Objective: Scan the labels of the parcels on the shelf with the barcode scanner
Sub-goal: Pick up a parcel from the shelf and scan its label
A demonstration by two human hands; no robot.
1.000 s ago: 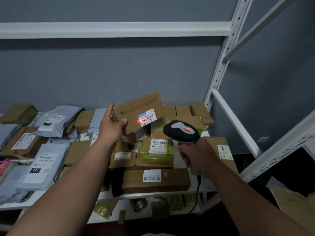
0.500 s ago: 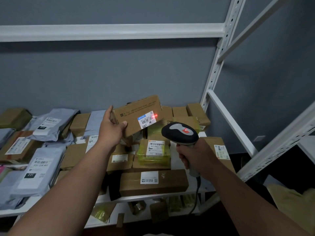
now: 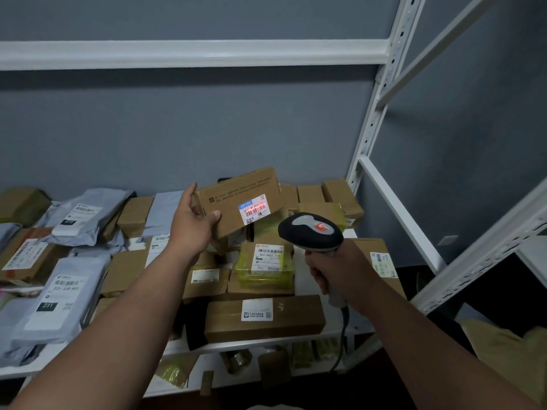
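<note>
Red beam now lies across label (image 3: 255, 209), not beside it. Left hand (image 3: 194, 223) grips box (image 3: 239, 199); right hand (image 3: 340, 269) grips scanner (image 3: 310, 232). Keep both steady until the scan registers.

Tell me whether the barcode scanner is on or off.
On: the barcode scanner throws a red glow on the held cardboard box's label.

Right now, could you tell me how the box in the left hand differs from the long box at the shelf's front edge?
The held box is lifted and tilted in the left hand, while the long box lies flat on the shelf. The held box's label glows red under the scanner; the long box's label is unlit. Both are brown cardboard with white labels.
</note>
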